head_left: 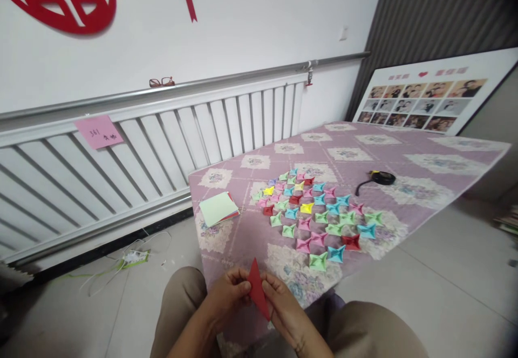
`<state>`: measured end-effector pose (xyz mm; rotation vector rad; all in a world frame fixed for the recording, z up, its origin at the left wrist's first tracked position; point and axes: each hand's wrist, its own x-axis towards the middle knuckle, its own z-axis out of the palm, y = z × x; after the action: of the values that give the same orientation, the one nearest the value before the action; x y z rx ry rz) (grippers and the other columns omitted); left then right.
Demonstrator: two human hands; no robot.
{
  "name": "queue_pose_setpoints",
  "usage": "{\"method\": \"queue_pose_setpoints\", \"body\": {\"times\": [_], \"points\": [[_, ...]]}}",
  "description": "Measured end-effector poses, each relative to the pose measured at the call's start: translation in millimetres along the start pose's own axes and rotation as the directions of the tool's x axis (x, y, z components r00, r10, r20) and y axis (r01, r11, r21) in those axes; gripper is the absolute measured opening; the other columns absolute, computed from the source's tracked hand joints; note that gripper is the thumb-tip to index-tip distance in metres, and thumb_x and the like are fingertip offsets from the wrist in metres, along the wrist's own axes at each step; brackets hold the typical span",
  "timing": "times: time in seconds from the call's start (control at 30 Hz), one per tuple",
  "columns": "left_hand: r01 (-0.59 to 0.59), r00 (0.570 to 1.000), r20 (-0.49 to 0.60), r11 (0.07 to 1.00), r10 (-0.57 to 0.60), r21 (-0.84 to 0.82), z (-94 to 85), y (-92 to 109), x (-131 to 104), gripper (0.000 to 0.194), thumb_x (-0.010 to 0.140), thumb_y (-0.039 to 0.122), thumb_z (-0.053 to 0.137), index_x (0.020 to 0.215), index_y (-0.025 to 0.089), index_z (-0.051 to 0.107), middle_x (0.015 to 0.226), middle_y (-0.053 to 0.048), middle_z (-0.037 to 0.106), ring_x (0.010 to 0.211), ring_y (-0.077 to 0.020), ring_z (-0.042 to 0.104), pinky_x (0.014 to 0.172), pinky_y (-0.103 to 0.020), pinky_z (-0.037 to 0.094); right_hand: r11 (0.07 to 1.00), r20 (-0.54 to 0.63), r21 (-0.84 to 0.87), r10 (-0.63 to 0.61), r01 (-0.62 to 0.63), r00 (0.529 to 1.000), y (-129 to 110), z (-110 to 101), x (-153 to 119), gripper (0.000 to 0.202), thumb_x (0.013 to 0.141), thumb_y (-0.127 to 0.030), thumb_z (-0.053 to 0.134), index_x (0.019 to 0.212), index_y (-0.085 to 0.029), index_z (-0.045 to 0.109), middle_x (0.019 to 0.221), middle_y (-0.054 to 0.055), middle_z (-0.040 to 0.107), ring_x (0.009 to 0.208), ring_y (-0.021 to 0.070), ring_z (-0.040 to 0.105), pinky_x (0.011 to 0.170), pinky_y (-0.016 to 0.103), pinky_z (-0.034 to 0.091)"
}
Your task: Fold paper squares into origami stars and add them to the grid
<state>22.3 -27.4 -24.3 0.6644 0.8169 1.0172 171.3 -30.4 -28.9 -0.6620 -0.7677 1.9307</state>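
Note:
A folded piece of red paper (257,289) is held between my two hands above the near edge of the table. My left hand (230,293) pinches its left side, thumb on the paper. On the right side, my right hand (281,300) grips it with thumb and fingers. Beyond my hands, several small folded paper shapes (306,207) in green, pink, blue, yellow and red lie in rows on the flowered tablecloth (246,245). To the left sits a stack of square paper sheets (218,208), pale green on top with red showing beneath.
A black tape measure (382,178) with a strap lies on the right of the table. Behind stands a white radiator (162,147) with a pink note (98,131) on it. Glasses (162,82) rest on the pipe. A photo board (429,96) leans at the back right.

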Motion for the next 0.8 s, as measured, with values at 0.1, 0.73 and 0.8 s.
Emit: {"method": "queue_pose_setpoints", "body": {"times": [0.1, 0.73, 0.8], "points": [[-0.003, 1.000, 0.006, 1.000, 0.003, -0.013, 1.3, 1, -2, 0.041, 0.051, 0.034, 0.090, 0.074, 0.014, 0.062, 0.063, 0.001, 0.063, 0.052, -0.0076, 0.053, 0.053, -0.020, 0.036, 0.999, -0.001, 0.037, 0.012, -0.012, 1.000, -2, 2, -2, 0.035, 0.065, -0.048, 0.078, 0.078, -0.019, 0.064, 0.071, -0.001, 0.064, 0.061, 0.0117, 0.057, 0.063, 0.025, 0.043], [-0.024, 0.992, -0.117, 0.990, 0.040, 0.139, -8.8, -4, 2, 0.047, 0.049, 0.042, 0.088, 0.076, 0.013, 0.063, 0.060, 0.003, 0.059, 0.050, -0.0066, 0.046, 0.051, -0.019, 0.031, 0.906, -0.082, -0.394, -0.200, 0.153, 0.976, 5, -7, 10, 0.027, 0.074, -0.045, 0.066, 0.074, -0.020, 0.056, 0.065, -0.004, 0.058, 0.059, 0.0111, 0.052, 0.057, 0.022, 0.039], [-0.022, 0.992, -0.121, 0.994, 0.034, 0.104, -7.9, -4, 1, 0.046, 0.049, 0.040, 0.089, 0.076, 0.013, 0.063, 0.060, 0.003, 0.059, 0.050, -0.0062, 0.046, 0.051, -0.019, 0.031, 0.870, -0.041, -0.466, -0.204, 0.162, 0.978, -2, -5, 6, 0.023, 0.077, -0.043, 0.063, 0.077, -0.020, 0.060, 0.068, -0.002, 0.061, 0.064, 0.0132, 0.055, 0.061, 0.025, 0.042]]}}
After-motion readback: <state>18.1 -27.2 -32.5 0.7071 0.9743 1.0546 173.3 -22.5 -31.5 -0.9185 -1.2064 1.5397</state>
